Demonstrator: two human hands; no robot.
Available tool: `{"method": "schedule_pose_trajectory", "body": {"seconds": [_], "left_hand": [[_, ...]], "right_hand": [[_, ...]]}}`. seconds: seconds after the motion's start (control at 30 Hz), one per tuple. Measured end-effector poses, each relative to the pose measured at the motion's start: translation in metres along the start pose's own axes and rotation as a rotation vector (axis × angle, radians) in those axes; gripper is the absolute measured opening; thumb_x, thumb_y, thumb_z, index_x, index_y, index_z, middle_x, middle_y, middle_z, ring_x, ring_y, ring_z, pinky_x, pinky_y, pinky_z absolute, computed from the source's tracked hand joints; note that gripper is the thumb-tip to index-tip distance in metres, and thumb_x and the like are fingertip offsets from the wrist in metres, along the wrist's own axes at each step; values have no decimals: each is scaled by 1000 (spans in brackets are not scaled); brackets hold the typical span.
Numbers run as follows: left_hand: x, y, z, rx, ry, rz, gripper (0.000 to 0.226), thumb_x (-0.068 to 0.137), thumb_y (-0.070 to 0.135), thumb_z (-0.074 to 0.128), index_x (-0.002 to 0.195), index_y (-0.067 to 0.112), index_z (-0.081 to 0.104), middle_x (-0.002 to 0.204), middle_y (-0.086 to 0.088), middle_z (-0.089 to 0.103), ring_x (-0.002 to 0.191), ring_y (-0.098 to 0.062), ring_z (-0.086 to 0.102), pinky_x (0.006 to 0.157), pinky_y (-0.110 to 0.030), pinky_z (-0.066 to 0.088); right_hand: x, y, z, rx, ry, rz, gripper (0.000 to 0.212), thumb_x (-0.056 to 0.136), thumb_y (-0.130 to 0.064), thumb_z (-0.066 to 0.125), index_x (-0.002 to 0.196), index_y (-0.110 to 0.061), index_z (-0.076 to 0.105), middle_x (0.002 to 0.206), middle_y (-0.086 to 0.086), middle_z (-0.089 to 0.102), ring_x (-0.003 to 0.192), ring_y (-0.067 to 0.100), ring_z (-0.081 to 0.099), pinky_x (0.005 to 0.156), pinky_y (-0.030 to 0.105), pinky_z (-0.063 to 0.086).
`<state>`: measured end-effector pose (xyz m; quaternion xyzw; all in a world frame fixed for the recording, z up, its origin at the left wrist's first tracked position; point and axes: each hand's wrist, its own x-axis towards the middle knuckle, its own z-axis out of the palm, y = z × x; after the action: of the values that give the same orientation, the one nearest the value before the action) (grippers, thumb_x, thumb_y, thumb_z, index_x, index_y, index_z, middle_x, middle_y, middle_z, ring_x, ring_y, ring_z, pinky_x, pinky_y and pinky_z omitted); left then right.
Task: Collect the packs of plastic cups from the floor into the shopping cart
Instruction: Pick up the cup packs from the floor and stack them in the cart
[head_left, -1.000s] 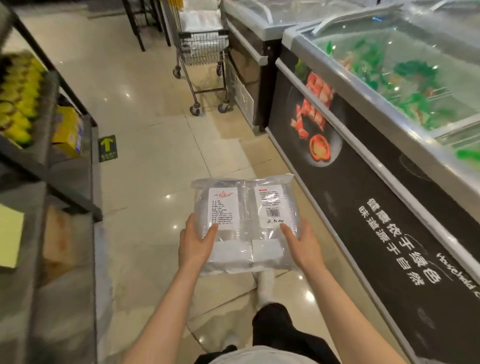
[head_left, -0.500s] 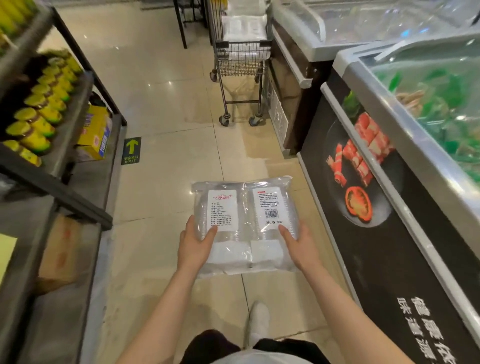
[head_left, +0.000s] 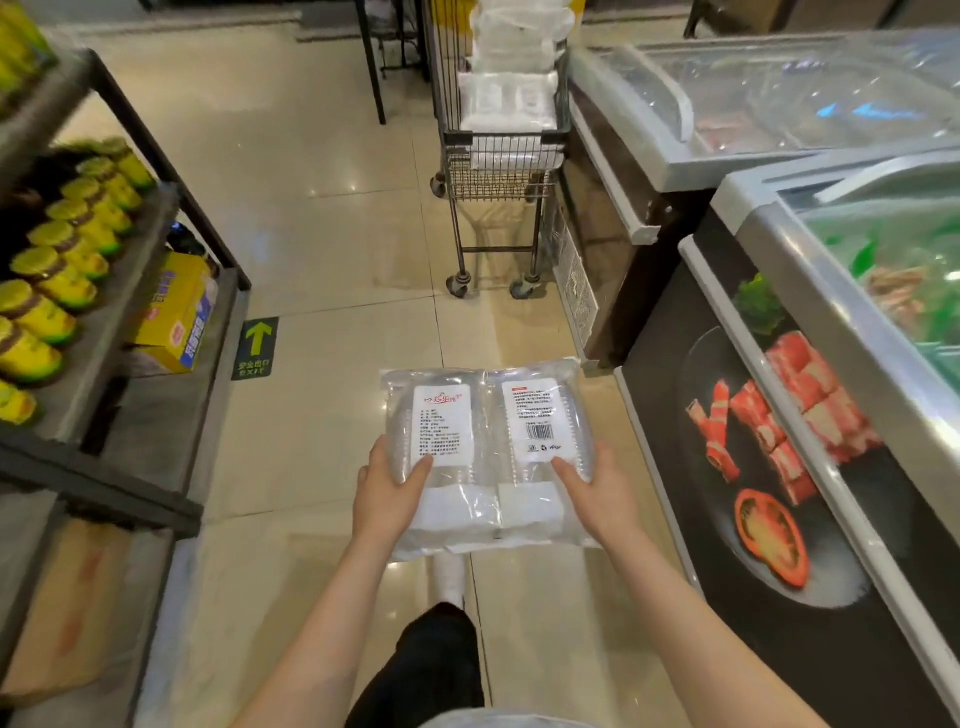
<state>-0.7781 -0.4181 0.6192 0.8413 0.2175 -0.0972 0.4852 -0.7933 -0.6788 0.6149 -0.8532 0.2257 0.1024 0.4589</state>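
While the shopping cart (head_left: 501, 156) stands ahead, left hand (head_left: 387, 499) and right hand (head_left: 602, 499) grip the pack of plastic cups (head_left: 485, 457) by its sides.

Clear pack of plastic cups (head_left: 485, 457) held flat above the floor.
Two white labels face up. Far ahead, the wire shopping cart (head_left: 501, 156) stands upright, stacked with more clear packs (head_left: 511, 78).

1. A dark floor sticker (head_left: 255, 347) shows a green arrow pointing ahead, Chinese characters, and below them the word "EXIT".
2. The clear pack (head_left: 485, 457) carries two white labels: left with a red logo, right with a barcode; print too small to read.
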Motion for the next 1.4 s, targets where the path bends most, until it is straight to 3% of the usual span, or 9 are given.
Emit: {"method": "schedule_pose_trajectory", "body": {"seconds": [0.13, 0.4, 0.63, 0.77, 0.97, 1.17, 1.27, 1.4], "left_hand": [[88, 47, 3, 26, -16, 56, 76, 85, 51, 61, 148, 24, 28, 141, -6, 45, 128, -25, 45, 100, -35, 39], [226, 139, 2, 83, -41, 144, 76, 87, 48, 60, 149, 22, 26, 141, -9, 44, 129, -26, 42, 94, -30, 34], [329, 200, 27, 81, -37, 147, 70, 87, 45, 61, 146, 25, 30, 130, -9, 51, 120, -25, 47, 84, -26, 34], [392, 244, 54, 66, -20, 124, 74, 87, 48, 61, 148, 25, 27, 136, -7, 48, 126, -25, 45, 92, -31, 36], [478, 328, 91, 33, 10, 85, 76, 87, 49, 61, 149, 21, 27, 143, -9, 44, 132, -27, 40, 104, -35, 34], [551, 381, 115, 37, 33, 85, 80, 87, 49, 61, 151, 19, 22, 152, -8, 34, 139, -26, 32, 109, -36, 29], [582, 396, 123, 56, 40, 77, 81, 86, 50, 62, 150, 18, 24, 150, -11, 36, 138, -28, 34, 108, -37, 31], [631, 427, 131, 20, 55, 133, 79, 86, 48, 64, 149, 20, 27, 147, -8, 42, 135, -28, 39, 105, -37, 34]], "right_hand": [[71, -44, 6, 5, 59, 26, 68, 84, -56, 59, 136, -17, 39, 127, 7, 56, 114, 26, 55, 94, 44, 47], [190, -126, 4, 62, 110, 16, 83, 69, -74, 48, 140, -33, 34, 137, -7, 51, 122, 21, 52, 98, 49, 45], [307, -170, -5, 40, 124, 24, 90, 67, -77, 46, 139, -22, 37, 137, 1, 50, 124, 23, 50, 101, 47, 43], [390, -197, -23, 19, 95, -11, 68, 83, -59, 56, 138, -21, 40, 137, 2, 49, 122, 24, 50, 99, 46, 43], [512, -251, -69, -44, 67, -60, 66, 90, -50, 55, 142, -15, 33, 141, 7, 45, 127, 27, 45, 95, 38, 40], [597, -286, -87, -37, 52, -29, 71, 89, -53, 54, 145, -20, 28, 141, 8, 45, 123, 30, 49, 97, 40, 42], [630, -297, -89, -50, 46, 0, 79, 86, -59, 54, 148, -20, 25, 145, 7, 43, 127, 31, 47, 103, 45, 40], [683, -324, -91, -29, 87, -1, 76, 85, -57, 56, 145, -20, 29, 139, 7, 49, 121, 30, 52, 99, 44, 43]]}}
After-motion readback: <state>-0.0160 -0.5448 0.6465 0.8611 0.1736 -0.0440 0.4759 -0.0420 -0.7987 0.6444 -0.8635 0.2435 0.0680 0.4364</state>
